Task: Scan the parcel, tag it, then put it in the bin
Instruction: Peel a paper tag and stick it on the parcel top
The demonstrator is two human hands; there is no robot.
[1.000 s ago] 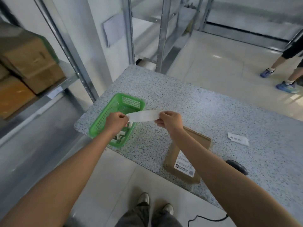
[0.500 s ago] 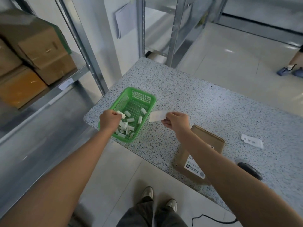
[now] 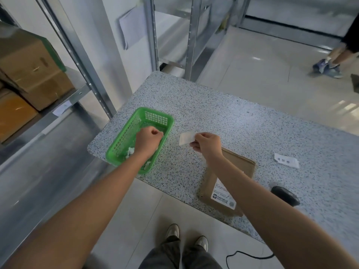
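Parcel (image 3: pixel 227 183): flat brown cardboard mailer, lying on the counter (image 3: pixel 242 121) under the right forearm, just behind the right grip. White shipping label (image 3: pixel 223 197) faces up at its near end. That near end overhangs the counter's front edge slightly; far end sits well inside.

Right hand (image 3: pixel 208 145): grip pinched together on a small white tag (image 3: pixel 186 138), held by its right end, with the free end sticking out left of the grip. Tag looks to be off the counter surface, can't tell how high. It sits in the bare gap between basket and parcel.

Left hand (image 3: pixel 148 141): inside the green plastic basket (image 3: pixel 124 140), fist closed, knuckles up. Can't tell if the grip has anything in it. A few small white pieces (image 3: pixel 130 151) show at the basket floor just behind the left grip.

Basket sits at the counter's left front corner, long side running away from the person, near end close to the front edge.

Right of the right grip: black handheld scanner (image 3: pixel 285 195) near the front edge, cable (image 3: pixel 248 256) hanging below; further out a loose white slip (image 3: pixel 287 160) with printed characters. Beyond both grips the speckled counter is open to its far edge.

Left of the basket: metal shelving upright (image 3: pixel 77 55) close to the counter corner, cardboard boxes (image 3: pixel 33 68) on the shelf.
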